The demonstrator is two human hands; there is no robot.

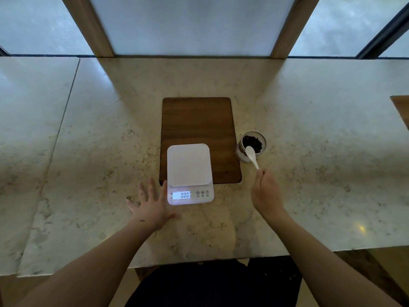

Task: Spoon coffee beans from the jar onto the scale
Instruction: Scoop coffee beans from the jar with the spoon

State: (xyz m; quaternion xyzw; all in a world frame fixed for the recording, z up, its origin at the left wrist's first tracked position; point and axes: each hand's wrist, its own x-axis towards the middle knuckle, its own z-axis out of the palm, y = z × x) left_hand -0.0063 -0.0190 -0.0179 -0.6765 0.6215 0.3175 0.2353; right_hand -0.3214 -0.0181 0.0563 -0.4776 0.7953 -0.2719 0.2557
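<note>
A white digital scale (188, 167) sits at the near end of a brown wooden board (199, 120); its lit display reads zero and its platform is bare. To its right stands a small glass jar (261, 138) holding dark coffee beans (253, 141). My right hand (266, 191) grips the handle of a white spoon (251, 155), whose bowl hovers over the jar's near rim. My left hand (152, 203) lies flat on the counter, fingers spread, touching the scale's left side.
The pale marble counter (88, 151) runs wide to both sides, with its front edge near my body. A second wooden board (401, 109) shows at the far right edge. Windows and wooden posts rise behind the counter.
</note>
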